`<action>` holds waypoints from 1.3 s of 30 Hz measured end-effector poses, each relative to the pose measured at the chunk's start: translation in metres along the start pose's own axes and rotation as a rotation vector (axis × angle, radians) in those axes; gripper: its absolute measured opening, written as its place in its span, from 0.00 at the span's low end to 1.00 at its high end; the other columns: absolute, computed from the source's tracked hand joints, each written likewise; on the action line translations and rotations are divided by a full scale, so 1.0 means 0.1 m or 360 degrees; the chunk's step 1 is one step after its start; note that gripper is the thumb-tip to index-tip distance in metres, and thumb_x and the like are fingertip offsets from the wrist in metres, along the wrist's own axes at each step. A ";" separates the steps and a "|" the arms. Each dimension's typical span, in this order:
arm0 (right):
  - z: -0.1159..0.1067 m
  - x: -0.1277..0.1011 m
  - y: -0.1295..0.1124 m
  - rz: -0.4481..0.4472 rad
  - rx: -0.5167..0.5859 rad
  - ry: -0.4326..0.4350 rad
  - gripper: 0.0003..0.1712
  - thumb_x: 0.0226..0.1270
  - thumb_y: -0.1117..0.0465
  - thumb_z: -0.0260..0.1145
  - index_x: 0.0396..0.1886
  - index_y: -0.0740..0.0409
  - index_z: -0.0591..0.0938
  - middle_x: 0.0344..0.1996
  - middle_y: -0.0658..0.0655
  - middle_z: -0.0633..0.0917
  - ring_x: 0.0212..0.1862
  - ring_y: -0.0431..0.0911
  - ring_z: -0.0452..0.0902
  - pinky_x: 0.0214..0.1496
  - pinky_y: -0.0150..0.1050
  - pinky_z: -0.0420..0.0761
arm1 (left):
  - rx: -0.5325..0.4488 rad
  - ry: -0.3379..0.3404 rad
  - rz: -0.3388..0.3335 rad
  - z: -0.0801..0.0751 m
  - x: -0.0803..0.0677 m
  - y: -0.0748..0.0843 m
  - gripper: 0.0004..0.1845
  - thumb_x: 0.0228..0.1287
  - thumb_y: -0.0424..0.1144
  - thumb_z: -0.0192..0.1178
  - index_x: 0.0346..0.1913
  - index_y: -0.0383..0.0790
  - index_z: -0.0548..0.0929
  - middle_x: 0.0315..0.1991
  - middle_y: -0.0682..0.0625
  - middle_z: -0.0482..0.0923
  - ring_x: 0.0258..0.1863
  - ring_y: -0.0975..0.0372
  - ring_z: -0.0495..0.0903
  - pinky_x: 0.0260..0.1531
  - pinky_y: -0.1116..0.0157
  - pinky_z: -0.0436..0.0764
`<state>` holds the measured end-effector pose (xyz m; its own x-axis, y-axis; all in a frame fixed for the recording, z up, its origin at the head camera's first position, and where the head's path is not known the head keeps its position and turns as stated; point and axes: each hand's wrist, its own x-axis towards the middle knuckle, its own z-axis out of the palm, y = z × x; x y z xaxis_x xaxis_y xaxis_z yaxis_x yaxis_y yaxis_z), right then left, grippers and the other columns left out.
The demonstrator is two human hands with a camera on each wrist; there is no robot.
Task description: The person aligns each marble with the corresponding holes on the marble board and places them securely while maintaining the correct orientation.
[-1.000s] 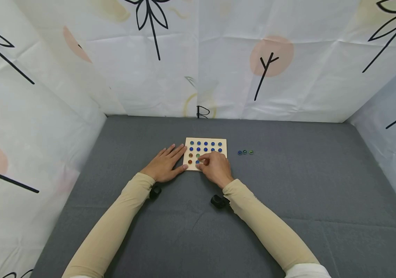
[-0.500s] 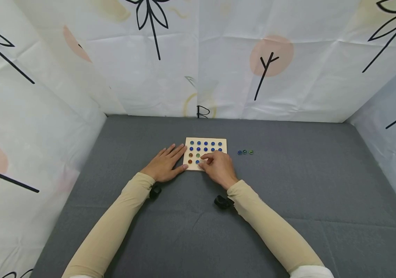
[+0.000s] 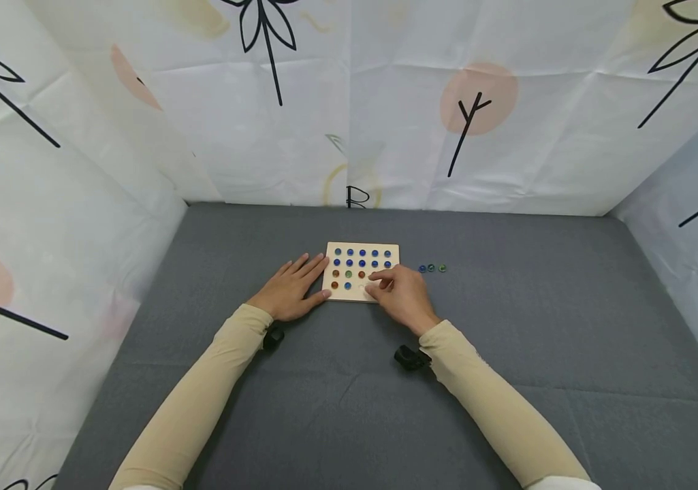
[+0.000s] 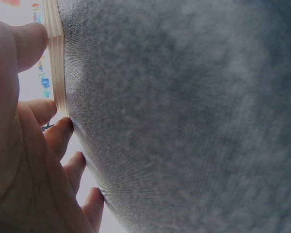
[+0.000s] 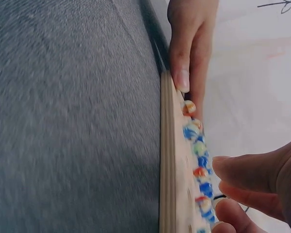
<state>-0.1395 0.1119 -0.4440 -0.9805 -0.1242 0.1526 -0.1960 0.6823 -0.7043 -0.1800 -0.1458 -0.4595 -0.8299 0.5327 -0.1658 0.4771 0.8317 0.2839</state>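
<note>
A pale wooden board (image 3: 355, 295) with rows of round holes lies on the grey table. Blue marbles (image 3: 362, 263) sit in its two far rows. In the nearer rows are orange-red marbles (image 3: 334, 285), a green marble (image 3: 349, 274) and a blue marble (image 3: 347, 286). My left hand (image 3: 290, 289) is spread flat, its thumb and index fingertip touching the board's left edge. Over the board's near right part is my right hand (image 3: 404, 292), thumb and index extended and apart, with no marble seen between them. It hides the holes beneath it.
Several centimetres right of the board, three loose marbles (image 3: 431, 268) lie in a row on the grey cloth (image 3: 508, 292). Behind the table hangs a white patterned curtain (image 3: 398, 150). Both wrists carry black cameras (image 3: 410, 358).
My right hand has moved rightward across the board, uncovering an orange-red marble in the third row and a bare hole below it. The left hand has stayed in place.
</note>
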 end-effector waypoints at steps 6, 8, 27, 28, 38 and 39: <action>-0.12 -0.02 0.09 -0.0064 -0.0014 0.0057 0.11 0.63 0.61 0.76 0.43 0.61 0.91 0.28 0.56 0.81 0.29 0.49 0.76 0.30 0.43 0.73 | -0.0007 -0.0006 -0.0003 -0.02 -0.01 0.01 0.40 0.80 0.59 0.46 0.83 0.44 0.48 0.82 0.47 0.47 0.81 0.49 0.43 0.78 0.46 0.44; -0.16 -0.03 0.14 -0.0081 -0.0022 0.0084 0.11 0.63 0.62 0.76 0.43 0.62 0.91 0.27 0.56 0.81 0.29 0.50 0.76 0.28 0.44 0.74 | -0.0012 -0.0006 -0.0005 -0.03 -0.01 0.01 0.40 0.80 0.59 0.46 0.83 0.44 0.48 0.82 0.47 0.47 0.81 0.49 0.43 0.78 0.46 0.44; -0.53 -0.04 0.60 0.0030 -0.0104 0.0146 0.14 0.63 0.61 0.77 0.46 0.63 0.91 0.29 0.58 0.84 0.31 0.51 0.79 0.33 0.44 0.75 | -0.0010 0.0001 -0.0005 -0.03 -0.01 0.02 0.39 0.80 0.59 0.46 0.83 0.44 0.49 0.82 0.47 0.48 0.80 0.48 0.44 0.78 0.46 0.44; -0.55 -0.03 0.62 0.0036 -0.0110 0.0152 0.14 0.63 0.62 0.76 0.46 0.63 0.91 0.29 0.59 0.84 0.31 0.51 0.79 0.33 0.44 0.75 | -0.0010 -0.0004 -0.0009 -0.02 -0.01 0.02 0.39 0.80 0.60 0.46 0.83 0.44 0.49 0.82 0.47 0.47 0.81 0.49 0.43 0.78 0.46 0.44; -0.71 -0.01 0.82 0.0144 -0.0187 0.0160 0.14 0.66 0.60 0.75 0.48 0.63 0.90 0.30 0.60 0.86 0.32 0.52 0.80 0.31 0.42 0.74 | -0.0027 -0.0012 -0.0002 0.05 0.02 -0.06 0.40 0.79 0.62 0.43 0.83 0.47 0.46 0.82 0.49 0.44 0.81 0.51 0.40 0.78 0.47 0.40; -0.72 -0.01 0.84 0.0158 -0.0186 0.0157 0.15 0.66 0.60 0.75 0.48 0.63 0.90 0.31 0.60 0.86 0.32 0.52 0.80 0.31 0.42 0.74 | -0.0028 -0.0013 -0.0002 0.05 0.02 -0.06 0.40 0.79 0.62 0.43 0.83 0.47 0.46 0.82 0.49 0.44 0.81 0.51 0.40 0.78 0.47 0.40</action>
<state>-0.1541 0.2210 -0.4534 -0.9874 0.0153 0.1576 -0.0894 0.7674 -0.6348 -0.1831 -0.1485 -0.4666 -0.8280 0.5330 -0.1739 0.4710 0.8295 0.3001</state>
